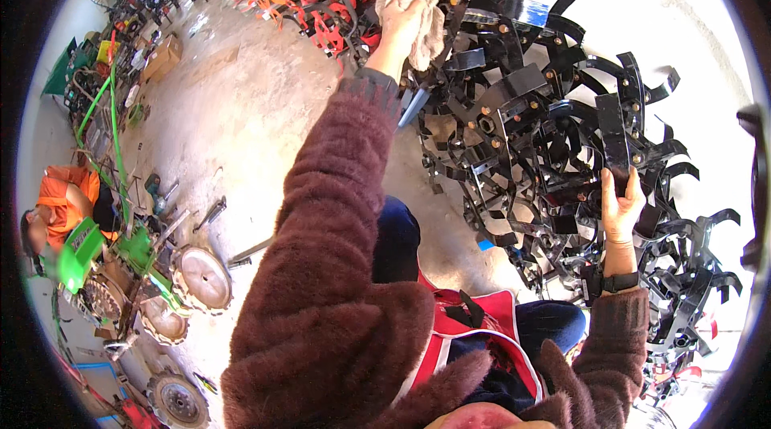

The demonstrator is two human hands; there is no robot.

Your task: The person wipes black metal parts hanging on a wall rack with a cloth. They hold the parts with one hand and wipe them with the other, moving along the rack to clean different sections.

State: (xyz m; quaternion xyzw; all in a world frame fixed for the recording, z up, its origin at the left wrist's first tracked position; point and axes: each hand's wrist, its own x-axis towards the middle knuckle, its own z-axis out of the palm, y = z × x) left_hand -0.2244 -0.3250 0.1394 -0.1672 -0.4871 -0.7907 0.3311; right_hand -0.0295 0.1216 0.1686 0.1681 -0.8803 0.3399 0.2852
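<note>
My left hand (399, 25) reaches far forward and grips a crumpled beige cloth (432, 37). The cloth lies against the pile of black rotary tiller blades (512, 85), where the black ones meet the red ones; what is under it is hidden. On the right, my right hand (621, 206) has its thumb and fingers on either side of one flat black tiller blade (613, 128). Several curved blades, bolted with brass-coloured bolts to shafts, are tangled around that hand.
Red tiller blades (325, 1) are heaped beyond the cloth. At left a person in orange (63, 200) is beside a green tiller machine (135, 251) with metal wheels (202, 280). A cardboard box (162, 58) stands on the concrete floor (241, 109). Machine parts line the far wall.
</note>
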